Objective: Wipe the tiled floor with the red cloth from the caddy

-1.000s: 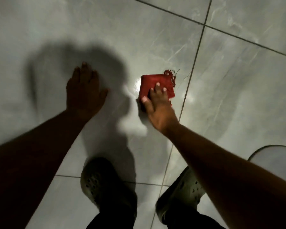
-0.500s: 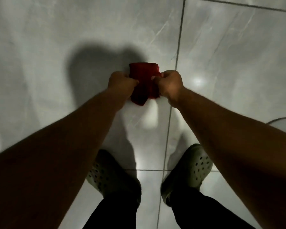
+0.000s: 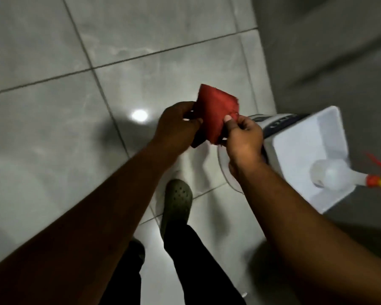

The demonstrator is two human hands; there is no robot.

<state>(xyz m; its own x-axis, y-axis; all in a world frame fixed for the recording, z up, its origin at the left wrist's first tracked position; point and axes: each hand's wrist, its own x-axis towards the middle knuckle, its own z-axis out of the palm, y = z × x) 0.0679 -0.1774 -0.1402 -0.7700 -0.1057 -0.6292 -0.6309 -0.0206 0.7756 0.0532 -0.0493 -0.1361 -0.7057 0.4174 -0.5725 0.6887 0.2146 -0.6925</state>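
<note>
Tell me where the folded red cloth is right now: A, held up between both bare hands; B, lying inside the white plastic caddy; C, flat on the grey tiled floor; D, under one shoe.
A: the folded red cloth is pinched between the left hand and the right hand, clear of the grey tiled floor.

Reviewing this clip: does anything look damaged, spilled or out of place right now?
Only minor things. The red cloth, held off the floor between the left hand and right hand, has a frayed edge near the right thumb. The white caddy appears to sit tilted, though the frame is blurred. No spill is visible.
</note>
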